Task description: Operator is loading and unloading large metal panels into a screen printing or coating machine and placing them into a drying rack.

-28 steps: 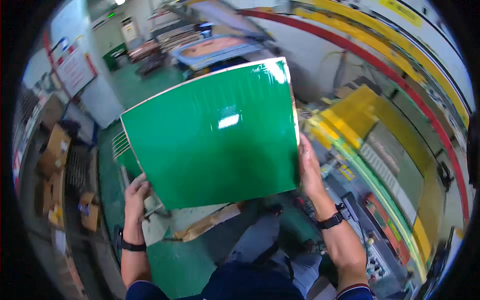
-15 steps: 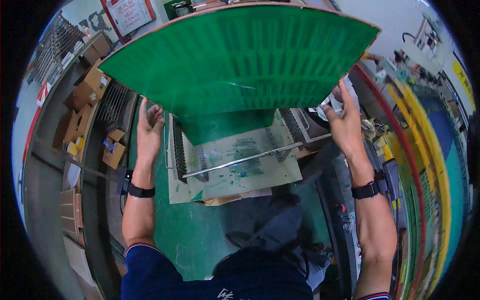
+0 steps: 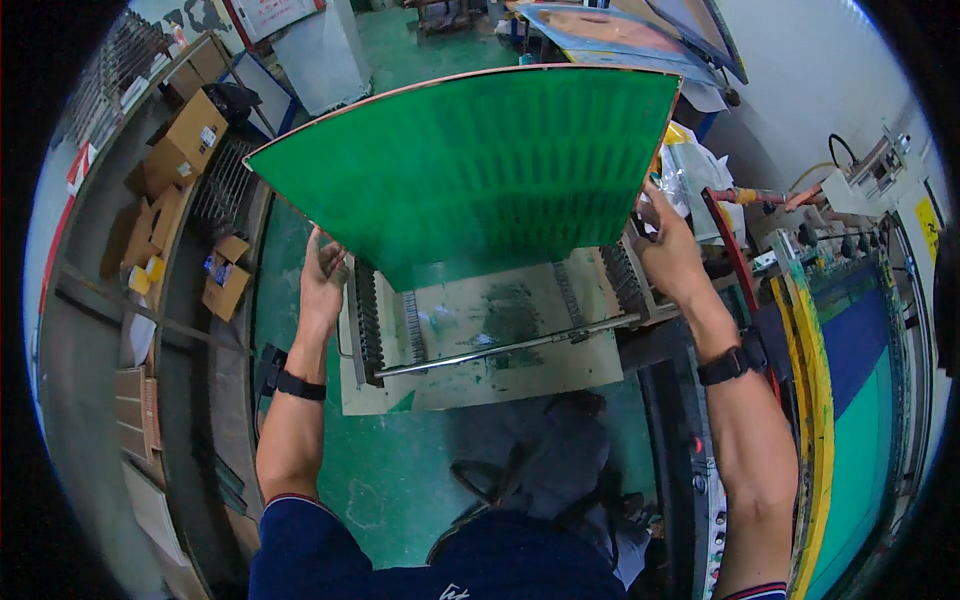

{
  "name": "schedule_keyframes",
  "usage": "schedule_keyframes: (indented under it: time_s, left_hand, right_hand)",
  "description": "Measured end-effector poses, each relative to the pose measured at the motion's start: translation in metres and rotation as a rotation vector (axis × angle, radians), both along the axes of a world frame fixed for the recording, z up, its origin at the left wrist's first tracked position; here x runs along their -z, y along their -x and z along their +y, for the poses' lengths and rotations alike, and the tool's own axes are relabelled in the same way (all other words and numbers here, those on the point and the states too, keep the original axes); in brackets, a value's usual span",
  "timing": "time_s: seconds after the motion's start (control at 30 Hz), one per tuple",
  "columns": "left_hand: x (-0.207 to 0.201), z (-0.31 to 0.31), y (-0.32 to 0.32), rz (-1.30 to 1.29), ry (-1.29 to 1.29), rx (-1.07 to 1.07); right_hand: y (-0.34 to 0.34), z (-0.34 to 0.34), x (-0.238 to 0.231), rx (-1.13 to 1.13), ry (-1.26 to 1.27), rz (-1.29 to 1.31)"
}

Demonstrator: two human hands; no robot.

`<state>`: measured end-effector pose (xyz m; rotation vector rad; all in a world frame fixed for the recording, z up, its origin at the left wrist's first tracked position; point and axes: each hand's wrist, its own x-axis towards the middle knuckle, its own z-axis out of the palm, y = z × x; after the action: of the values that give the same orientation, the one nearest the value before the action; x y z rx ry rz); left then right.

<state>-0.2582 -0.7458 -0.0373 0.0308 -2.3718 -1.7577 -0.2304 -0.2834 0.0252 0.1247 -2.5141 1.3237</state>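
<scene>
A large green-coated circuit board panel (image 3: pixel 470 165) with a thin copper-coloured edge stands tilted up between my hands. My left hand (image 3: pixel 323 278) grips its left edge near the lower corner, fingers curled. At the right edge, my right hand (image 3: pixel 668 248) holds the panel with the fingers partly behind it. Below is a rack with toothed, slotted side walls (image 3: pixel 368 325) and a metal rod (image 3: pixel 510 345) across its front. The panel's lower part is within or just behind the rack; whether it sits in the slots I cannot tell. Green smears mark the rack's pale base board (image 3: pixel 460 385).
Shelving with open cardboard boxes (image 3: pixel 180 140) lines the left side. To the right stand yellow-edged screen frames (image 3: pixel 815 400) and a dark machine with buttons (image 3: pixel 690 440). A table with coloured sheets (image 3: pixel 600 40) is at the back, beside plastic bags (image 3: pixel 690 160).
The panel has come down toward the rack and shows smaller, both hands still on its edges. My view has shifted, so more of the back of the room shows.
</scene>
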Motion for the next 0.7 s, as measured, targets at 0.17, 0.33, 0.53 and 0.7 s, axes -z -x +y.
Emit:
schedule_keyframes:
  time_s: [0.17, 0.33, 0.53, 0.7]
  left_hand:
    - [0.012, -0.003, -0.004, 0.013, -0.075, -0.066]
    - [0.012, -0.001, -0.004, 0.063, -0.026, -0.018]
    - [0.006, 0.005, -0.004, 0.057, 0.01, -0.033]
    - [0.009, -0.003, 0.001, 0.024, 0.039, -0.011]
  right_hand:
    - [0.044, 0.005, -0.01, -0.06, -0.044, -0.11]
    - [0.07, 0.012, -0.009, -0.15, 0.081, -0.159]
    - [0.08, 0.025, 0.023, -0.192, 0.236, -0.181]
    - [0.089, 0.028, 0.04, -0.131, 0.089, -0.281]
